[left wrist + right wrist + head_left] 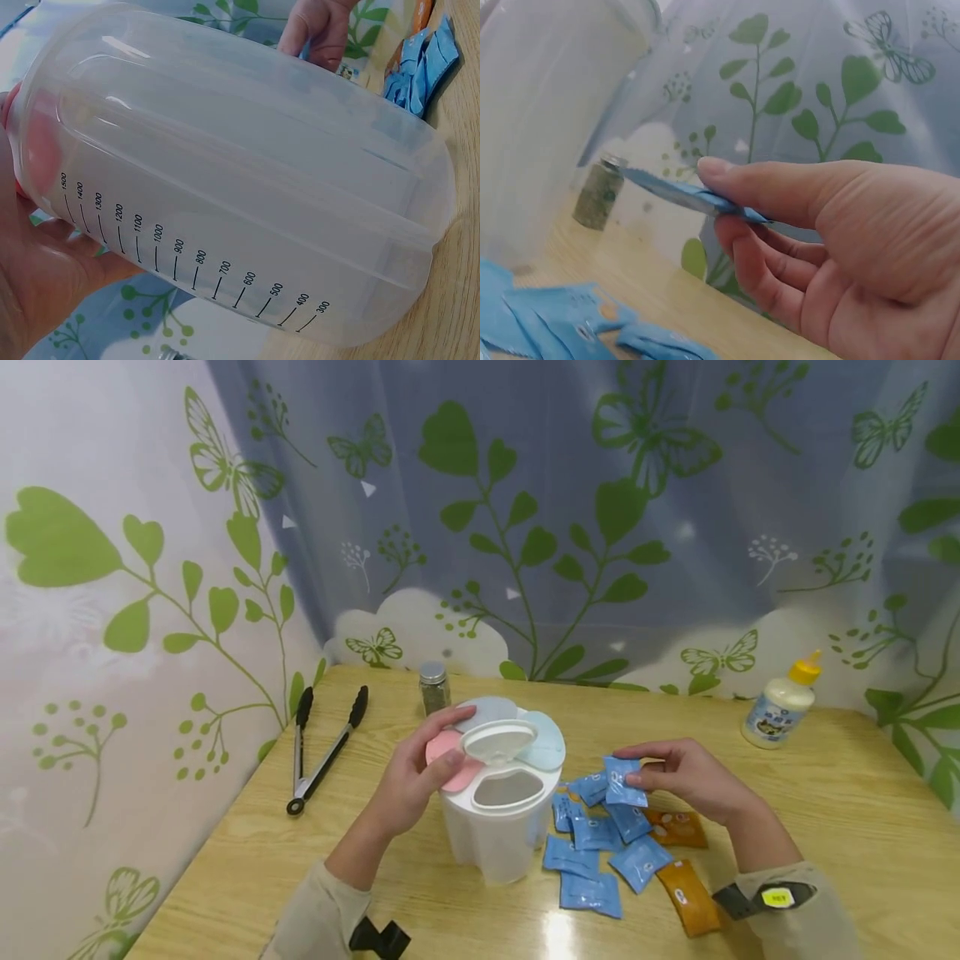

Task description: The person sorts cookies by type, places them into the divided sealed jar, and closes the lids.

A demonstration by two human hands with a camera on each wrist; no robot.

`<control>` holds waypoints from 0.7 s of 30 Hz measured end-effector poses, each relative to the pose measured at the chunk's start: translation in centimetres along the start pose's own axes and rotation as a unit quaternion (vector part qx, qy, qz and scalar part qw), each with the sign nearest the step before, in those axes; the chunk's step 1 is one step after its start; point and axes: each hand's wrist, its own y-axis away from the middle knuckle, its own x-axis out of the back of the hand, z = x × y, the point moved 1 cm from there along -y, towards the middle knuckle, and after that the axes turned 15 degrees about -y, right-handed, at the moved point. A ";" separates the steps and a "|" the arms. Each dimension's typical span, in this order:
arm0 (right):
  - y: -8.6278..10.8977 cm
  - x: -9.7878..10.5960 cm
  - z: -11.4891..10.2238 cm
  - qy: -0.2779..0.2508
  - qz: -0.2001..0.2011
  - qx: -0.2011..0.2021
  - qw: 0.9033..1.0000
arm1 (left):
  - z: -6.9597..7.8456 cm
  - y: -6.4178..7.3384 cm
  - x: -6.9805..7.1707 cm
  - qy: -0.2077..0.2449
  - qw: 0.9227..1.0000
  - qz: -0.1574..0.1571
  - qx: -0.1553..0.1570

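Observation:
A translucent storage container (501,847) with a sectioned lid stands on the table; its front white flap (501,741) is raised over an opening, while the pink flap (455,762), grey flap and light-blue flap lie closed. My left hand (405,781) grips the container's upper left side, thumb over the pink flap. Measuring marks run down the container wall (225,187) in the left wrist view. My right hand (693,778) pinches a small blue packet (686,196) between thumb and fingers, above several blue packets (596,833) just right of the container.
Two orange packets (688,897) lie beside the blue ones. Black-tipped metal tongs (330,768) rest at the left. A small glass jar (434,692) with a metal cap stands behind the container, and a yellow-capped bottle (778,708) at the back right. A leaf-patterned curtain (555,510) hangs behind.

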 end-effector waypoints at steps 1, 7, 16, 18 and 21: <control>0.0 -0.2 -0.2 -0.004 -0.004 0.004 1.000 | 0.0 0.0 0.0 0.000 1.000 0.000 -0.001; -0.1 -1.3 -1.2 -0.034 -0.021 0.029 0.999 | 0.1 0.0 0.2 0.003 1.000 -0.002 -0.001; 0.2 -3.3 -3.1 -0.059 -0.050 0.065 0.995 | -0.1 0.0 0.2 0.003 1.000 0.002 -0.008; 0.4 -3.8 -3.8 -0.066 -0.049 0.079 0.993 | -0.1 0.0 0.2 0.001 1.000 0.003 -0.010; 0.7 -4.5 -4.7 -0.083 -0.051 0.099 0.990 | -0.1 0.0 0.2 0.004 1.000 0.002 -0.014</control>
